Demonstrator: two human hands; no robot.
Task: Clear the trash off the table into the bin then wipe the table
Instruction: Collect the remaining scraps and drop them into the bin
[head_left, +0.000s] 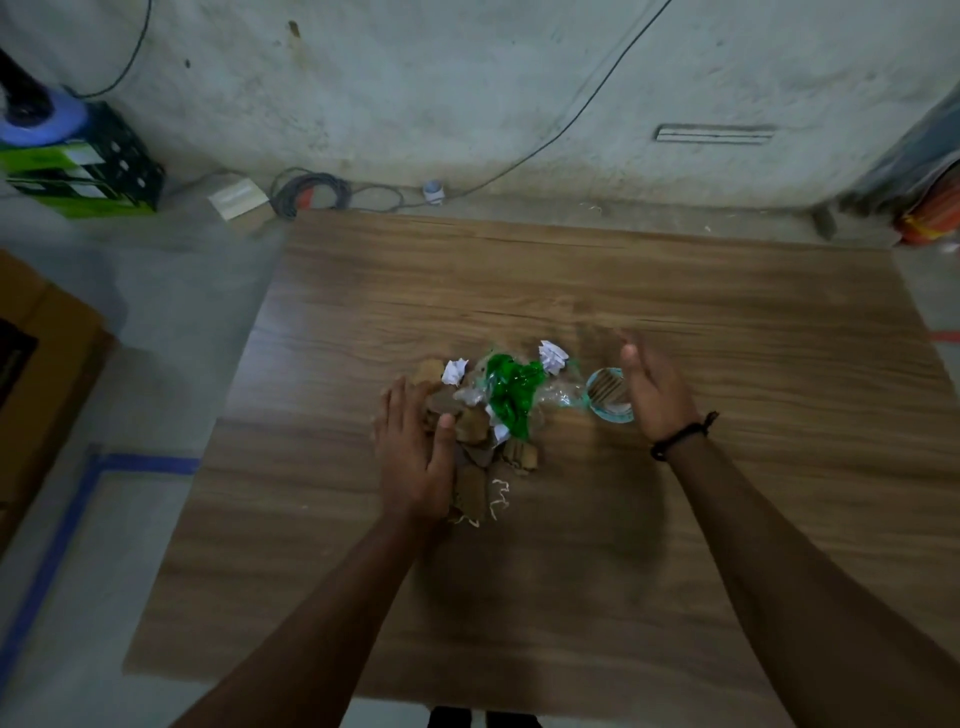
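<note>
A heap of trash lies mid-table on the wooden table (623, 545): torn cardboard scraps (475, 434), a crumpled green wrapper (511, 387), white paper balls (553, 356) and a clear round plastic lid (608, 395). My left hand (413, 457) rests flat against the heap's left side, its fingers straight over the cardboard. My right hand (654, 395) stands on edge just right of the lid, fingers straight and slightly blurred. Neither hand grips anything.
A cardboard box (36, 384) stands on the floor at the left. A green and black crate (88, 171) sits by the far wall, with coiled cables (311, 195) behind the table. Blue tape (67, 519) marks the floor at the left.
</note>
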